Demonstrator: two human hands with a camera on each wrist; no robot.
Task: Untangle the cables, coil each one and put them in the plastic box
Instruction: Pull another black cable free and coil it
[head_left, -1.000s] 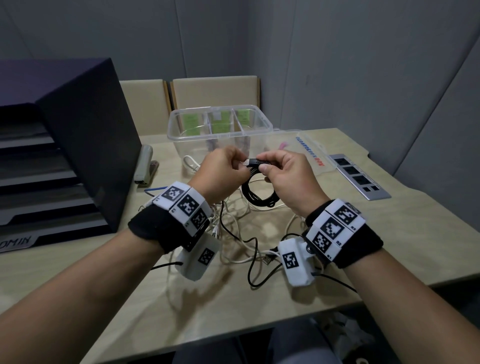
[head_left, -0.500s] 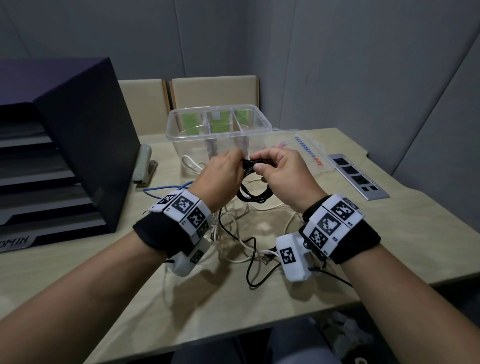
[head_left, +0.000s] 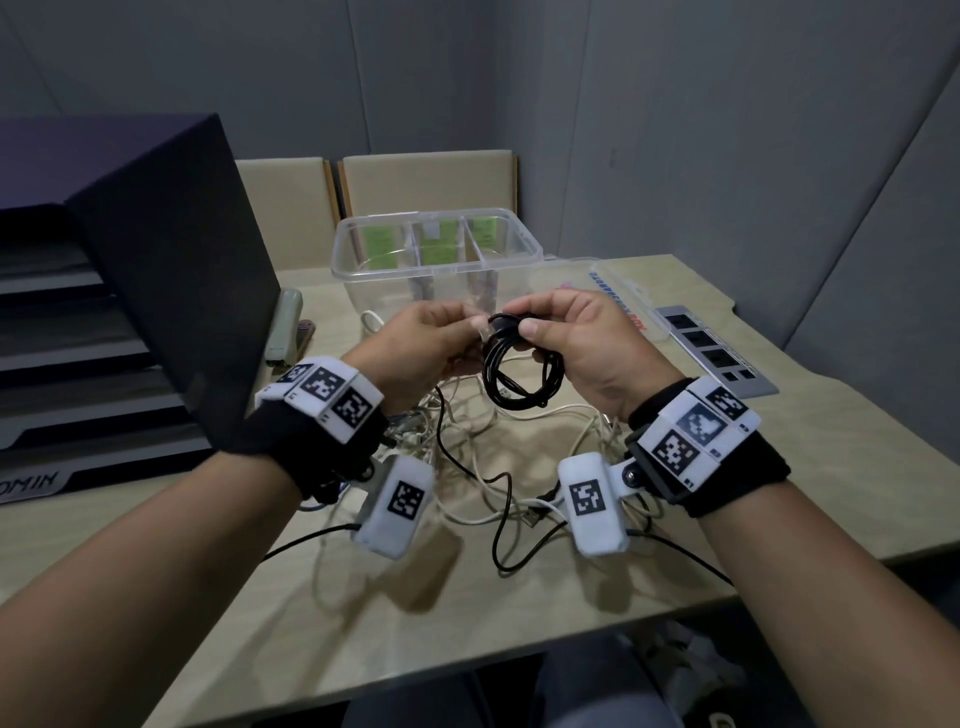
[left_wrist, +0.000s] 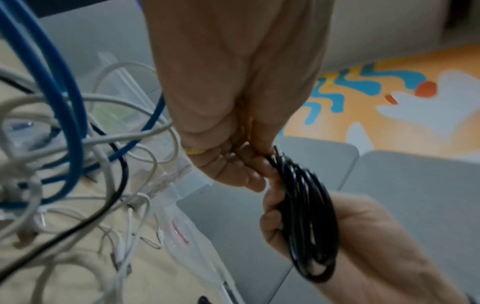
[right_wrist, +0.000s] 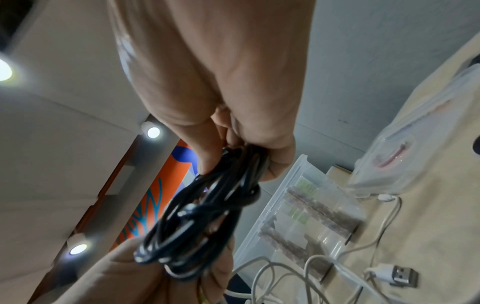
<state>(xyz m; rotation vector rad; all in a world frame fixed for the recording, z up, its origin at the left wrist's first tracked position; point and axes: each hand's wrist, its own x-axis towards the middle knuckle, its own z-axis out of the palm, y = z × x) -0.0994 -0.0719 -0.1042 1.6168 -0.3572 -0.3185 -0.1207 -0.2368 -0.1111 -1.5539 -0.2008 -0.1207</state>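
Observation:
A black cable coil (head_left: 519, 374) hangs in the air between my hands, just in front of the clear plastic box (head_left: 431, 244). My left hand (head_left: 467, 332) pinches the coil's top from the left, and my right hand (head_left: 540, 325) grips the same top with thumb and curled fingers. In the left wrist view the left hand (left_wrist: 249, 164) holds the coil (left_wrist: 309, 226) at its upper end. The right wrist view shows the right hand (right_wrist: 233, 154) closed round the coil (right_wrist: 197, 222). A tangle of white cables (head_left: 493, 447) lies on the table under the hands, with a loose black cable (head_left: 501, 499) and a blue cable (left_wrist: 64, 102).
A dark stack of file trays (head_left: 156, 291) stands at the left, a stapler (head_left: 283, 327) beside it. The box's lid (head_left: 618, 291) and a grey socket panel (head_left: 711, 353) lie at the right. Two chair backs (head_left: 426, 182) stand behind the table (head_left: 779, 493).
Both hands have stayed on the black coil and drifted a little up and right. The plug end held between the fingertips has gone into the top of the coil.

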